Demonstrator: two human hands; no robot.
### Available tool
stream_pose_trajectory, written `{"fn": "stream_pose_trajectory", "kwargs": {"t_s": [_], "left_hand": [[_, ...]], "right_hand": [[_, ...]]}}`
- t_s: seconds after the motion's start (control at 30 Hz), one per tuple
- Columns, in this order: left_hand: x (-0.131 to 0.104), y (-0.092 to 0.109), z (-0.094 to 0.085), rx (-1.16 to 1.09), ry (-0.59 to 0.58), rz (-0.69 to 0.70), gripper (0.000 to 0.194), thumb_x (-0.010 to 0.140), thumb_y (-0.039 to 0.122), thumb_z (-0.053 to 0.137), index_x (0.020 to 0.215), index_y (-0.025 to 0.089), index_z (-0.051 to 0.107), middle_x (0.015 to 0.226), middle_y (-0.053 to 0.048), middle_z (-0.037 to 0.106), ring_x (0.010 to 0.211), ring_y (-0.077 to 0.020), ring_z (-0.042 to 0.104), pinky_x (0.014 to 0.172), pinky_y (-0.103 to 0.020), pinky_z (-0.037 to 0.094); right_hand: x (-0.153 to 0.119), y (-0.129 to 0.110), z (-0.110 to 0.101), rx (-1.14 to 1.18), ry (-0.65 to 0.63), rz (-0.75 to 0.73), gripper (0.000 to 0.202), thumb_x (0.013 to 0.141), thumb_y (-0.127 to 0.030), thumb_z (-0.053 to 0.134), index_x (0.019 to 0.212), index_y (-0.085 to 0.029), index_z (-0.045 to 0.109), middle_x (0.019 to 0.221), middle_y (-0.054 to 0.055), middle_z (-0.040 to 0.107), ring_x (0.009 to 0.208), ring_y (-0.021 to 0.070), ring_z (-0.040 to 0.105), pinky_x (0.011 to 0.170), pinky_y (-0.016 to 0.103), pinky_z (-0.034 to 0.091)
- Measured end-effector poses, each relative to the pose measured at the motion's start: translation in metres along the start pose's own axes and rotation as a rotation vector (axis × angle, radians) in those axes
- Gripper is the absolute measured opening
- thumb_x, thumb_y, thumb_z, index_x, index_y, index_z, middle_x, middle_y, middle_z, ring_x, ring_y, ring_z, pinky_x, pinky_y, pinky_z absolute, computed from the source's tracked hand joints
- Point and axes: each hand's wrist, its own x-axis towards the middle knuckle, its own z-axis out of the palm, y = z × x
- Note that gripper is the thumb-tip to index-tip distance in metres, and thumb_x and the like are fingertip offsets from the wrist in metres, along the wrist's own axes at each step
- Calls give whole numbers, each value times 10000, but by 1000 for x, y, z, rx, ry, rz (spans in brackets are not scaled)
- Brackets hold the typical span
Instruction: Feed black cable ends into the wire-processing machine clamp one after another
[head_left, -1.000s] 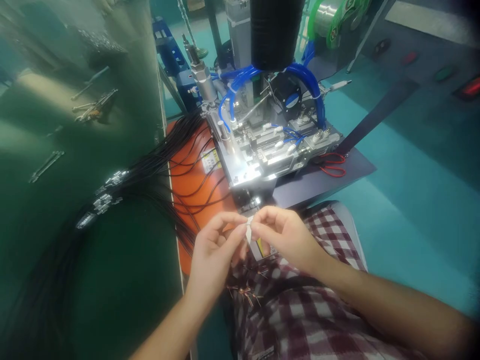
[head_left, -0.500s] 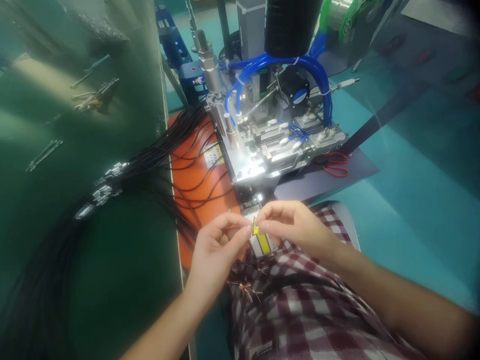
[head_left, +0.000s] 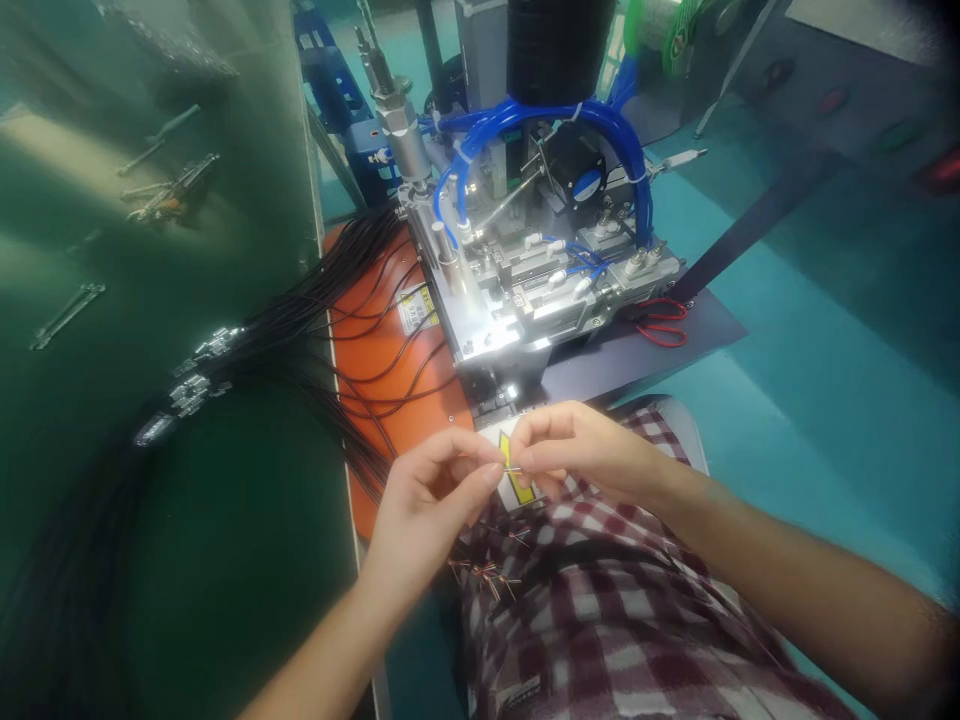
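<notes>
My left hand [head_left: 427, 490] is closed in a pinch of thumb and forefinger on thin wire ends [head_left: 512, 470], which stick out to the right. Facing it, my right hand [head_left: 592, 450] pinches at the same short wire ends, its fingertips just apart from my left ones. Whatever else the fingers cover is hidden. Right behind the fingertips is a white plate with a yellow arrow-shaped label [head_left: 520, 490]. Below the hands, over the checked cloth on my lap, several cable ends [head_left: 487, 578] show bare copper-coloured wires.
Ahead stands a metal machine [head_left: 487, 330] with blue air hoses [head_left: 637, 190] and an orange base plate [head_left: 375, 345]. A bundle of black cables [head_left: 292, 320] runs over the plate onto the green table [head_left: 247, 520] at left. A red cord [head_left: 664, 335] lies at the machine's right.
The view has shifted slightly, so the machine appears further left. Both hands keep their pinch, and the thin wire ends between the fingertips now show more clearly.
</notes>
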Motion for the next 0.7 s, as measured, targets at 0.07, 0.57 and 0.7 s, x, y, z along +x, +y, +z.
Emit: {"fn": "stream_pose_trajectory", "kwargs": {"t_s": [0.07, 0.57, 0.7], "left_hand": [[0, 2, 1, 15, -24, 9, 187, 771, 342, 720, 789, 169, 654, 559, 24, 509, 484, -63, 399, 467, -195, 303], [5, 2, -3, -14, 2, -95, 237, 750, 362, 734, 777, 151, 630, 525, 46, 500, 419, -34, 384, 422, -166, 262], [6, 5, 3, -127, 148, -56, 238, 741, 347, 734, 741, 149, 602, 513, 50, 496, 415, -39, 402, 429, -170, 271]], "right_hand": [[-2, -3, 1, -71, -17, 2, 121, 755, -201, 622, 654, -136, 603, 612, -12, 613, 480, 60, 493, 478, 198, 351], [6, -15, 1, -969, 109, -627, 94, 861, -140, 505, 806, -173, 574, 721, -1, 603, 599, 108, 477, 594, 252, 353], [5, -11, 11, -583, 287, -426, 125, 897, -220, 491, 836, -177, 591, 750, 5, 615, 613, 114, 523, 567, 238, 403]]}}
